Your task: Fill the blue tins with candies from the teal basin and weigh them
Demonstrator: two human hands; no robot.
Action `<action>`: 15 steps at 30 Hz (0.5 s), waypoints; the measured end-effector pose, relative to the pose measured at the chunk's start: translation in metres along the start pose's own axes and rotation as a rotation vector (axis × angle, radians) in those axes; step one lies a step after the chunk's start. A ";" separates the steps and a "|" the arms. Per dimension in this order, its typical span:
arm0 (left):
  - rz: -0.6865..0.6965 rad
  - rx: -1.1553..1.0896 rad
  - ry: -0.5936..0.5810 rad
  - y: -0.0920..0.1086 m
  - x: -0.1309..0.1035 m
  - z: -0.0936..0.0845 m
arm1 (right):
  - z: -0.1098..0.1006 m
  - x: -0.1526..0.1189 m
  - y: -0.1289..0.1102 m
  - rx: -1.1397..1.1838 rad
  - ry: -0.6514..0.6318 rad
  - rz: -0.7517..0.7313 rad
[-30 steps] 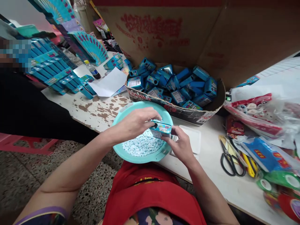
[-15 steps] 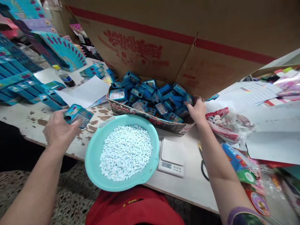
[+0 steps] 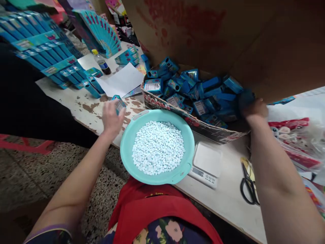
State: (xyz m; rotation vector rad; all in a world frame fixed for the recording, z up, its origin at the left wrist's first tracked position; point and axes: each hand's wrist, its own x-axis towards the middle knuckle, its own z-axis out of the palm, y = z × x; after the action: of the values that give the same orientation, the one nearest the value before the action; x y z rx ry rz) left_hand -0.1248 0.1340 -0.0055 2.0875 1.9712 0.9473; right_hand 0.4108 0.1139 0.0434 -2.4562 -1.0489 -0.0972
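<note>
My left hand [image 3: 111,117] is closed around a small blue box [image 3: 120,104] above the worn table surface, left of the bowl. Whether that box touches the table I cannot tell. At the right end of a cardboard tray [image 3: 175,110] heaped with blue boxes [image 3: 200,106], my right hand [image 3: 257,110] grips a blurred blue box [image 3: 245,100]; its fingers are partly hidden. In front of me a turquoise plastic bowl [image 3: 127,149] contains many small pale-blue pellets [image 3: 158,149].
Right of the bowl lie a white digital scale [image 3: 207,162] and black-handled scissors [image 3: 248,186]. A large carton [image 3: 203,34] rises behind the tray. White paper [image 3: 124,79], a yellow-capped bottle [image 3: 101,62] and stacked blue packs [image 3: 45,51] stand left; plastic packages [image 3: 297,139] lie right.
The view has swung left, so everything sits farther right. The box in my left hand has turned and shows less of its face. The box at my right hand has shifted and blurred.
</note>
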 end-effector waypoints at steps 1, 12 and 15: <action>0.082 -0.047 -0.088 0.014 -0.015 -0.003 | -0.010 -0.003 0.003 0.008 0.032 0.037; 0.112 0.278 -0.884 0.064 -0.121 0.002 | -0.068 -0.172 -0.014 1.128 0.192 -0.273; 0.039 0.211 -1.038 0.091 -0.127 0.007 | -0.042 -0.211 -0.039 1.196 -0.276 -0.130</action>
State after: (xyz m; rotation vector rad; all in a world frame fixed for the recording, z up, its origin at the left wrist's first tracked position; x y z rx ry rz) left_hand -0.0379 0.0040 -0.0115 2.0401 1.4637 -0.3610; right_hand 0.2393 -0.0217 0.0453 -1.3231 -0.9481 0.6540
